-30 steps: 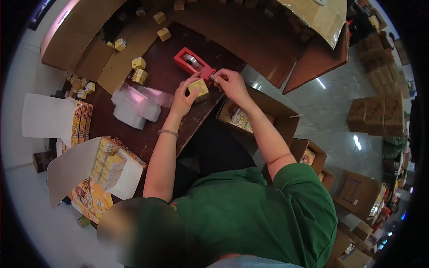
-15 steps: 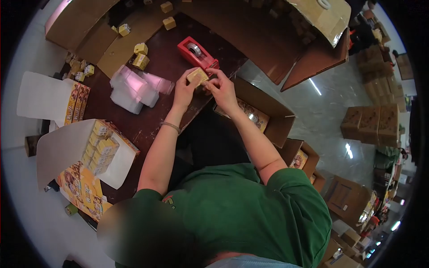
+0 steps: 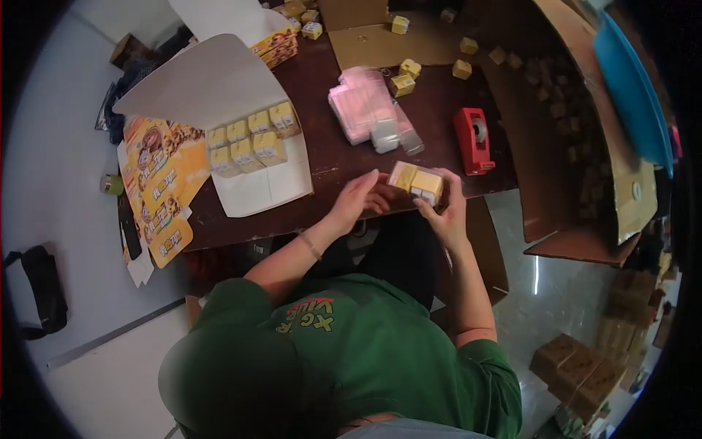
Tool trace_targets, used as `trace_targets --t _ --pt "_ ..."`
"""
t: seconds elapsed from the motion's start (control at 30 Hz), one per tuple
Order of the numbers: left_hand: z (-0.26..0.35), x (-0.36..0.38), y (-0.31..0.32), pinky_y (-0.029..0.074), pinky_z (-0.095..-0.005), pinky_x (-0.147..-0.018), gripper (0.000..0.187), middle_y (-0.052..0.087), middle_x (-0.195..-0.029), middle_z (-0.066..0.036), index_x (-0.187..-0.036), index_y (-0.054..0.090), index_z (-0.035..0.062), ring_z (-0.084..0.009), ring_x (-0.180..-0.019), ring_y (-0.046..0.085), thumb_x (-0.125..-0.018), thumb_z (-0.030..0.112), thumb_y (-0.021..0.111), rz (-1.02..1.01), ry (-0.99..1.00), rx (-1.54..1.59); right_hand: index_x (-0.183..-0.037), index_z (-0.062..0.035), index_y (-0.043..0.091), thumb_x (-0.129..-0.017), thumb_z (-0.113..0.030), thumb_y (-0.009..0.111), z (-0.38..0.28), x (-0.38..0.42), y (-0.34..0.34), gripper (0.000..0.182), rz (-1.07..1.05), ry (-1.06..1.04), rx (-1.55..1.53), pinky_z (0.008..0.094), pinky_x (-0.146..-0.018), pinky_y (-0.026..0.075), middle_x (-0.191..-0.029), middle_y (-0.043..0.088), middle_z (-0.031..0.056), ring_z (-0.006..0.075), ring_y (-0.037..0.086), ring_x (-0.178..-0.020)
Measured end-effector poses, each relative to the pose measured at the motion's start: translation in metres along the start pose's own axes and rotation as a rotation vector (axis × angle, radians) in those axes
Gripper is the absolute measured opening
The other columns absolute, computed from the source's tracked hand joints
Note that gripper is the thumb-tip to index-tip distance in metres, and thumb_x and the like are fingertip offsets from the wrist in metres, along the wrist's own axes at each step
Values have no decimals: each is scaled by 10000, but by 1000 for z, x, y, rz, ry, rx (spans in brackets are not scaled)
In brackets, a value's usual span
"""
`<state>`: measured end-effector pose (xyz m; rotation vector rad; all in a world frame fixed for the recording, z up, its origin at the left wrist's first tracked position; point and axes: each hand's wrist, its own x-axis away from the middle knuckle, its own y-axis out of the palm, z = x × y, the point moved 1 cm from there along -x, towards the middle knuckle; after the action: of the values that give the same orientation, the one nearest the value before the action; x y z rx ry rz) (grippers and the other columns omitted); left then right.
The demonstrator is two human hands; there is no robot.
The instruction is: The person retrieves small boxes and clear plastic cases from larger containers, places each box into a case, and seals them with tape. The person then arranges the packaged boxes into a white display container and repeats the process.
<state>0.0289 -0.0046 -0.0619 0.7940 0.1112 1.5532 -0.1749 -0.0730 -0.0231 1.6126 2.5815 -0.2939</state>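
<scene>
My right hand [image 3: 450, 210] grips a pair of small yellow boxes [image 3: 426, 186] side by side, which seem to sit in a clear plastic case, above the table's front edge. Just left of them is my left hand [image 3: 360, 200], fingers stretched and apart, holding nothing. Behind my hands lies a pile of clear, pinkish plastic cases [image 3: 360, 102]. A red tape dispenser [image 3: 474, 143] stands to the right of that pile. On the left, an open white-lined display box [image 3: 272, 186] contains rows of small yellow boxes [image 3: 245, 152].
Flat printed orange cartons [image 3: 164, 190] lie at the left table edge. A large cardboard box [image 3: 526, 197] with loose small boxes inside borders the right side, with a blue tub [image 3: 635, 91] by it. Loose yellow boxes [image 3: 402, 85] sit at the back. Stacked cartons [image 3: 578, 373] stand on the floor.
My view has swung toward the left side of the table. My left hand has come off the small yellow box, and my right hand now holds the boxes near the table edge.
</scene>
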Motion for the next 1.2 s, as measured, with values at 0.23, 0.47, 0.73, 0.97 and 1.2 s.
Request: trace_targets --t 0.23,0.47,0.73,0.97,1.2 --pt "41 97 -96 470 -424 -897 266 614 -1090 -114 -1045 681 43 -318 -1056 558 -831 196 715 574 647 -1426 -1359 -38 483 -784 -120 783 -48 -107 149 653 -601 -365 180 360 -898 501 -1225 570 176 327 603 -1056" --pt "17 99 -116 478 -403 -835 120 618 -1039 -73 -915 706 59 -282 -1023 558 -811 117 700 509 687 -1490 -1355 -53 486 -738 -179 775 -43 -166 194 693 -765 -462 674 431 -854 512 -1183 565 167 354 609 -1039" --pt "18 98 -113 465 -403 -838 162 604 -1043 -63 -923 691 61 -273 -1029 548 -796 157 722 500 704 -1476 -1462 -34 346 -826 -456 695 9 -123 215 839 -432 -616 968 578 -1123 239 -1520 315 197 394 278 -1409" --pt "30 91 -75 451 -391 -890 246 630 -1086 -89 -1045 667 60 -294 -1046 582 -813 127 716 432 849 -1331 -1020 4 630 -789 -367 768 55 -176 78 459 132 329 706 437 -900 468 -1044 632 217 369 579 -1059" --pt "39 34 -34 369 -366 -1078 596 488 -1404 -139 -1446 395 57 -259 -1283 483 -937 241 644 156 596 -582 -966 3 662 -903 -195 686 20 -154 60 209 263 -57 240 313 -598 465 -721 622 26 138 563 -648"
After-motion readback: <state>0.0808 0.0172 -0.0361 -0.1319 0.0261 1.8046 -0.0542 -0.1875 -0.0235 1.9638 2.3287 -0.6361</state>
